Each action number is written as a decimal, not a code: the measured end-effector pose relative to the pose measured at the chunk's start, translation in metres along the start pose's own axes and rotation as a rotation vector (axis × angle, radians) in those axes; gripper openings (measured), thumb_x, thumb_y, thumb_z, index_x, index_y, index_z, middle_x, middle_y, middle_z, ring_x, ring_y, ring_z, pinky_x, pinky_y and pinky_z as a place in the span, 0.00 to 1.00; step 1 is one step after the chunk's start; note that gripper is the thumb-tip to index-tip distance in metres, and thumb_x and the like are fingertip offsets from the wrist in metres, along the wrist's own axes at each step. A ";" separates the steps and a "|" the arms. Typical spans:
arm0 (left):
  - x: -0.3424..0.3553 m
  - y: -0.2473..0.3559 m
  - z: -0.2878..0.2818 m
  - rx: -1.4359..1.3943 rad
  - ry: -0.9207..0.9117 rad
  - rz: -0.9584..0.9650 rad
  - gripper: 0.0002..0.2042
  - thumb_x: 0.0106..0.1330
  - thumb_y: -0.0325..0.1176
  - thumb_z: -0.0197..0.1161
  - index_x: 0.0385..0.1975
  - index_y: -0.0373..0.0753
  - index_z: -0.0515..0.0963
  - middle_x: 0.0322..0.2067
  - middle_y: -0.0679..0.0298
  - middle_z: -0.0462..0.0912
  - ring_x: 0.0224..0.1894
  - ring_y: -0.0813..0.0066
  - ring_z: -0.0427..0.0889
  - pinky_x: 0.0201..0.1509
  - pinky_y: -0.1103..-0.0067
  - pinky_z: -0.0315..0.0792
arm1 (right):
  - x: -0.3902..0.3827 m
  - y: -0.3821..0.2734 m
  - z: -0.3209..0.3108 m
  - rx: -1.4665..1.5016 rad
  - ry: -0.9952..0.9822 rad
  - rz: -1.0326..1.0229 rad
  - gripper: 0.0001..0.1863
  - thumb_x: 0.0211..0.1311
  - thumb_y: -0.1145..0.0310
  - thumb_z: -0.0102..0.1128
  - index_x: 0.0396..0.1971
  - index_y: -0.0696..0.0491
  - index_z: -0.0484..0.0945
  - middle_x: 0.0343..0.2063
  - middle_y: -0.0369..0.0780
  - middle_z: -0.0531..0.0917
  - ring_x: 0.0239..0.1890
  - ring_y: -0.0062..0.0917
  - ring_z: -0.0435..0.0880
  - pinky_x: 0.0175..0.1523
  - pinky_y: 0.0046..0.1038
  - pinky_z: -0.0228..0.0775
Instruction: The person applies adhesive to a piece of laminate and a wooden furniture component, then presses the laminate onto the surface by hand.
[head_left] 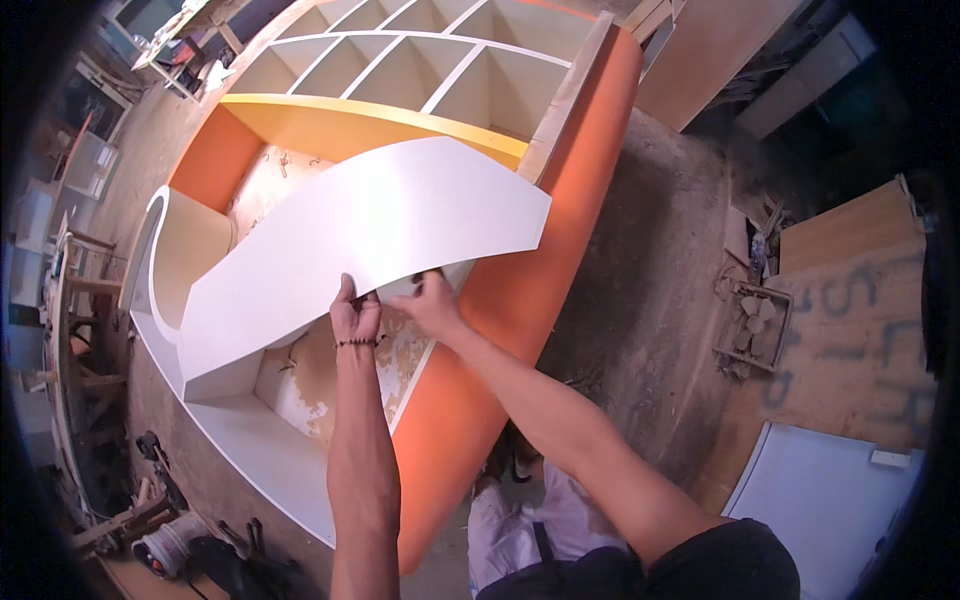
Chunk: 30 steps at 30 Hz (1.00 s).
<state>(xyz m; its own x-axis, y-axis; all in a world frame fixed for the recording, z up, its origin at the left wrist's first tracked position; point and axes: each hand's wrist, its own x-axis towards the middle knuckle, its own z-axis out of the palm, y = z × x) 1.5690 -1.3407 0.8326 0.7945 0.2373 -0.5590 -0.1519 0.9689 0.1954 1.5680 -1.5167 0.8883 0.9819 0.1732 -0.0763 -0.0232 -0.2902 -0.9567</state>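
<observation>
A large white curved panel [350,215] lies across an orange-sided cabinet [520,310]. My left hand [357,318] is at the panel's near edge, its thumb up against the edge and its fingers curled underneath. Just to the right, my right hand [432,302] is closed at the same edge. Its fingertips are partly hidden and a small dark patch shows by them, so what it holds cannot be made out. Below the panel, the cabinet's inner board [320,375] shows patchy brown and white.
White-edged compartments [400,72] fill the cabinet's far part, behind a yellow curved strip [370,118]. A rounded white-edged piece [160,250] stands at left. Tools [165,545] lie at lower left. A crate of rubble [755,325] and a white panel [815,510] are at right.
</observation>
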 end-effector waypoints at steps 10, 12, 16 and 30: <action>-0.001 0.000 -0.003 0.039 -0.003 -0.004 0.15 0.79 0.32 0.56 0.59 0.30 0.75 0.57 0.54 0.83 0.60 0.63 0.82 0.66 0.68 0.79 | 0.034 0.023 -0.223 1.043 0.130 0.387 0.43 0.74 0.30 0.36 0.69 0.53 0.69 0.58 0.46 0.80 0.55 0.36 0.83 0.57 0.41 0.78; -0.002 -0.016 -0.001 0.044 0.033 -0.013 0.17 0.80 0.34 0.54 0.62 0.31 0.73 0.61 0.53 0.80 0.63 0.61 0.79 0.71 0.67 0.74 | 0.070 0.034 -0.258 0.952 0.074 0.316 0.46 0.74 0.28 0.30 0.68 0.56 0.69 0.55 0.44 0.82 0.53 0.31 0.84 0.55 0.35 0.79; -0.009 -0.004 -0.033 0.123 0.141 0.086 0.17 0.80 0.35 0.55 0.61 0.30 0.74 0.60 0.53 0.81 0.61 0.61 0.82 0.66 0.66 0.79 | 0.106 0.060 -0.248 0.593 0.098 0.322 0.24 0.78 0.54 0.56 0.58 0.59 0.77 0.46 0.38 0.87 0.48 0.21 0.84 0.53 0.27 0.77; 0.007 -0.049 -0.018 0.150 0.404 0.086 0.16 0.79 0.35 0.56 0.60 0.31 0.75 0.61 0.54 0.80 0.64 0.61 0.79 0.71 0.65 0.74 | 0.127 0.087 -0.262 0.555 0.140 0.376 0.10 0.74 0.72 0.59 0.49 0.61 0.78 0.42 0.39 0.88 0.42 0.18 0.86 0.51 0.23 0.77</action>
<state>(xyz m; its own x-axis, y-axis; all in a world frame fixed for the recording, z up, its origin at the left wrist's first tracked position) 1.5714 -1.3853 0.8046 0.4842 0.3537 -0.8003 -0.0965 0.9306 0.3530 1.7394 -1.7662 0.8691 0.9025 0.0213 -0.4301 -0.4235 0.2248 -0.8775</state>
